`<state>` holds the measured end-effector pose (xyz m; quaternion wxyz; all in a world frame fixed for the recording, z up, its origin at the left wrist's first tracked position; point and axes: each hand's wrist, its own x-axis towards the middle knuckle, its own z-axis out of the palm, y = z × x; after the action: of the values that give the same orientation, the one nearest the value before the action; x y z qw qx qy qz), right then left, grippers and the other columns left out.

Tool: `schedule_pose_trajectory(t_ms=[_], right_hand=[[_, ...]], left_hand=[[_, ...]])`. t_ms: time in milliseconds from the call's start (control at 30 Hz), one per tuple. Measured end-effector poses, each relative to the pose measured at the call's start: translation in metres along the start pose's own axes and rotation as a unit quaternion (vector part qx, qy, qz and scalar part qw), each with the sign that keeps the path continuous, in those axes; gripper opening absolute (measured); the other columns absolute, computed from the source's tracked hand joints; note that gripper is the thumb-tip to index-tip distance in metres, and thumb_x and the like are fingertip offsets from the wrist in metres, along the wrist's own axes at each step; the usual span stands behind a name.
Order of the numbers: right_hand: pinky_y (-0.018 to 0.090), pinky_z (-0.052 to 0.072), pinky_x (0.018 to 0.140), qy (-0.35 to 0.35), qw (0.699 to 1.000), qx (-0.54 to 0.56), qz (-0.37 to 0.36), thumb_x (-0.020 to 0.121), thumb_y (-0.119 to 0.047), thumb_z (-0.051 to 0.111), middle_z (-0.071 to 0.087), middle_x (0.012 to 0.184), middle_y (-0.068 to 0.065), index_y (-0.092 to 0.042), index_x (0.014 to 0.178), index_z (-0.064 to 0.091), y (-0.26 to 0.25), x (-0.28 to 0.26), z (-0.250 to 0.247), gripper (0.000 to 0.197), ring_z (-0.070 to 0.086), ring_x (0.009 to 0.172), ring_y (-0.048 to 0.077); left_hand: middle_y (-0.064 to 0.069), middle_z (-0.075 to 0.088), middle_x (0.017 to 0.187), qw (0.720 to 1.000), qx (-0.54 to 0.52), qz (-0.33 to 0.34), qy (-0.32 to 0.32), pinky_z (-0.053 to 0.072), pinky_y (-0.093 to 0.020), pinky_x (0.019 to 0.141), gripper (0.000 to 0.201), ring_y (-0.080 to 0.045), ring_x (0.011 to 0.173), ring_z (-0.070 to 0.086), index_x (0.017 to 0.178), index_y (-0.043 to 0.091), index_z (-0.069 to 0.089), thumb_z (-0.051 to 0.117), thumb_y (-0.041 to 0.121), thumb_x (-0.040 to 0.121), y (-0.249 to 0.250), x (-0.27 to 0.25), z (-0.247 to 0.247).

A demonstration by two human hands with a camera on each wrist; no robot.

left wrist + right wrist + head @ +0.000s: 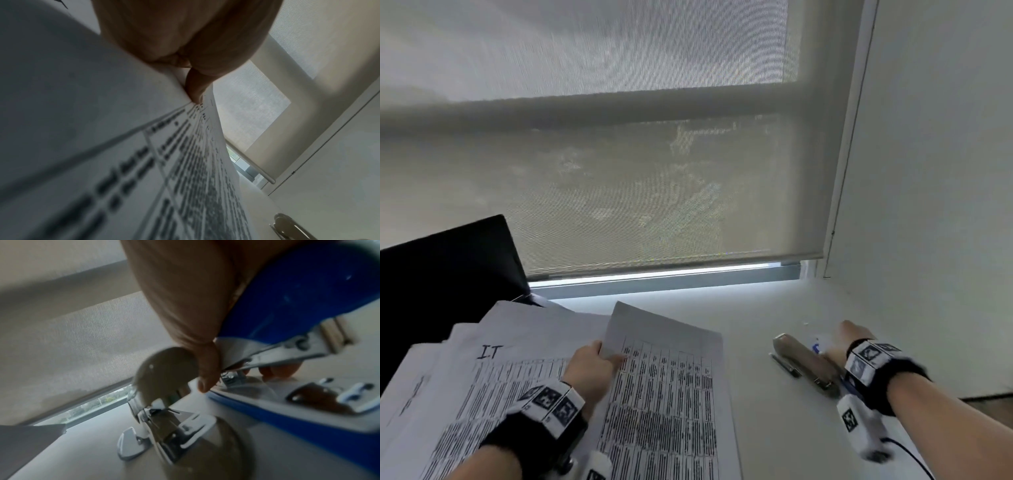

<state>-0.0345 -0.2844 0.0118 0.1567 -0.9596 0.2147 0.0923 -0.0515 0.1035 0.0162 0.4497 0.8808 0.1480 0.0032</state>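
Right hand (pixel 842 342): thumb and fingers are wrapped round the blue stapler (pixel 298 296), whose mouth gapes. Keep your thumb clear of that mouth.
Left hand (pixel 589 368): it pinches the top sheet (pixel 671 377) near its upper corner, raised above the pile (pixel 493 342). Hold that corner flat and steady for the stapler.
Blue stapler: on the right of the counter (pixel 756 428), just beside the tan stapler (pixel 804 363) and well apart from the sheet.
Staplers: two.
Pen (pixel 787 366): one.
Sheets: perhaps four; the overlaps blur the count.
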Motion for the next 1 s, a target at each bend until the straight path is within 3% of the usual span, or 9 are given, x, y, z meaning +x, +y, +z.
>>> schedule_pose_trajectory(t_ms=[133, 300, 367, 467, 633, 700, 767, 867, 1000], right_hand=[[0.022, 0.041, 0.063, 0.015, 0.998, 0.061, 0.015, 0.079, -0.040, 0.064, 0.062, 0.075, 0.008, -0.007, 0.071, 0.062, -0.008, -0.001, 0.002, 0.034, 0.060, 0.075, 0.026], [0.023, 0.046, 0.079, -0.001, 0.997, 0.074, -0.021, 0.085, -0.037, 0.060, 0.069, 0.099, 0.011, -0.009, 0.088, 0.069, -0.018, -0.018, 0.011, 0.030, 0.063, 0.097, 0.026], [0.028, 0.044, 0.097, 0.012, 0.998, 0.039, -0.039, 0.089, -0.041, 0.057, 0.062, 0.123, 0.008, -0.015, 0.114, 0.065, -0.027, -0.029, 0.010, 0.037, 0.057, 0.116, 0.026], [0.032, 0.040, 0.104, 0.088, 0.987, 0.056, -0.124, 0.089, -0.037, 0.056, 0.053, 0.133, 0.007, -0.018, 0.129, 0.056, -0.052, -0.054, 0.009, 0.044, 0.050, 0.122, 0.025], [0.033, 0.046, 0.097, -0.062, 0.960, 0.190, -0.197, 0.087, -0.049, 0.060, 0.055, 0.129, 0.001, -0.016, 0.142, 0.036, -0.105, -0.117, 0.024, 0.069, 0.058, 0.112, 0.020], [0.036, 0.056, 0.073, -0.195, 0.919, 0.310, -0.150, 0.087, -0.033, 0.067, 0.057, 0.110, 0.008, -0.007, 0.145, 0.028, -0.125, -0.131, 0.040, 0.074, 0.065, 0.086, 0.024], [0.035, 0.055, 0.053, -0.298, 0.866, 0.384, -0.119, 0.090, -0.007, 0.061, 0.056, 0.090, 0.015, 0.000, 0.130, 0.043, -0.146, -0.142, 0.054, 0.044, 0.061, 0.057, 0.022], [0.033, 0.053, 0.049, -0.298, 0.847, 0.414, -0.146, 0.089, 0.008, 0.050, 0.056, 0.076, 0.019, 0.003, 0.097, 0.060, -0.183, -0.152, 0.075, 0.013, 0.056, 0.043, 0.019], [0.037, 0.057, 0.049, -0.285, 0.837, 0.442, -0.150, 0.088, 0.010, 0.052, 0.063, 0.082, 0.022, 0.008, 0.103, 0.061, -0.237, -0.166, 0.093, 0.017, 0.061, 0.043, 0.022]], left_hand=[[-0.014, 0.066, 0.096, 1.000, 0.003, -0.008, 0.002, 0.045, -0.033, 0.074, 0.024, -0.028, 0.085, 0.061, 0.109, -0.003, 0.061, 0.067, 0.013, 0.091, -0.004, 0.006, 0.000], [-0.006, 0.059, 0.080, 1.000, -0.018, -0.009, 0.003, 0.038, -0.023, 0.056, 0.014, -0.015, 0.067, 0.051, 0.103, -0.002, 0.059, 0.062, 0.007, 0.093, 0.000, 0.006, 0.001], [-0.001, 0.055, 0.074, 0.999, -0.041, -0.002, 0.004, 0.034, -0.017, 0.050, 0.009, -0.011, 0.065, 0.049, 0.099, 0.001, 0.057, 0.061, 0.006, 0.094, 0.002, 0.003, -0.003], [-0.009, 0.062, 0.078, 0.997, -0.070, -0.023, 0.001, 0.049, -0.030, 0.059, 0.014, -0.022, 0.071, 0.059, 0.094, -0.003, 0.057, 0.064, 0.009, 0.093, -0.004, 0.009, -0.016], [-0.022, 0.072, 0.090, 0.988, -0.140, -0.059, -0.010, 0.055, -0.056, 0.082, 0.027, -0.041, 0.086, 0.069, 0.100, 0.000, 0.063, 0.074, 0.019, 0.085, -0.030, 0.024, -0.060], [-0.022, 0.072, 0.094, 0.987, -0.148, -0.059, -0.014, 0.055, -0.055, 0.086, 0.025, -0.040, 0.088, 0.069, 0.100, -0.001, 0.062, 0.072, 0.017, 0.087, -0.039, 0.023, -0.079], [-0.023, 0.069, 0.102, 0.987, -0.151, -0.061, 0.001, 0.054, -0.054, 0.090, 0.024, -0.039, 0.094, 0.067, 0.103, -0.003, 0.061, 0.070, 0.013, 0.088, -0.047, 0.021, -0.097], [-0.019, 0.068, 0.098, 0.984, -0.159, -0.069, 0.036, 0.054, -0.054, 0.090, 0.016, -0.036, 0.092, 0.067, 0.094, 0.001, 0.063, 0.071, 0.013, 0.086, -0.068, 0.021, -0.131], [-0.019, 0.067, 0.111, 0.990, -0.029, -0.111, 0.086, 0.055, -0.048, 0.090, 0.063, -0.038, 0.102, 0.066, 0.114, 0.001, 0.063, 0.079, 0.045, 0.073, -0.111, 0.021, -0.183]])
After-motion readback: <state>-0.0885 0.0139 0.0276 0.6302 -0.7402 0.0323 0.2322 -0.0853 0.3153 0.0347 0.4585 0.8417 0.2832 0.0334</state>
